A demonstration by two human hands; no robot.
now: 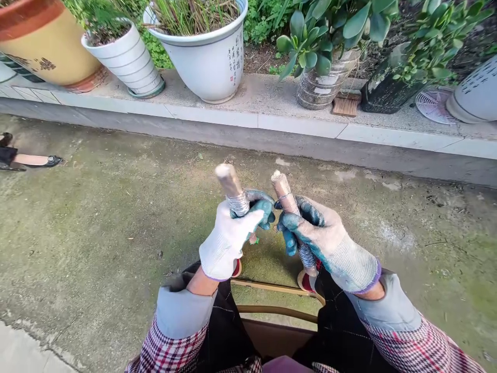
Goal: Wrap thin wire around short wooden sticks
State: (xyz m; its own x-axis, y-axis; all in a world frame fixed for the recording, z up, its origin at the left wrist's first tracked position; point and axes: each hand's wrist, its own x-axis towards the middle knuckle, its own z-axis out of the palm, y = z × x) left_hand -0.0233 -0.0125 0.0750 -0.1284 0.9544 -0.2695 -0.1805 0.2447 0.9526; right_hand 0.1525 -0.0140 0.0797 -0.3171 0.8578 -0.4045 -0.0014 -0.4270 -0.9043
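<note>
My left hand (233, 233), in a white work glove with a green-coated palm, is closed around a short wooden stick (228, 180). A band of silvery wire (237, 203) is wound tightly round that stick, just above my fingers. In a matching glove, my right hand (320, 228) grips a second wooden stick (283, 189), tilted with its pale cut end up and to the left. Thin wire circles its upper part, and a thicker wire coil (306, 256) shows near its lower end. The fingertips of both hands are close together, and I cannot tell whether wire runs between them.
Below my hands is a low brown-framed seat or stool (277, 311) between my knees. Ahead runs a tiled ledge (264, 111) with several potted plants, including a white pot (205, 65), and a brush (346, 105). At far left is another person's foot (39, 160) on the concrete ground.
</note>
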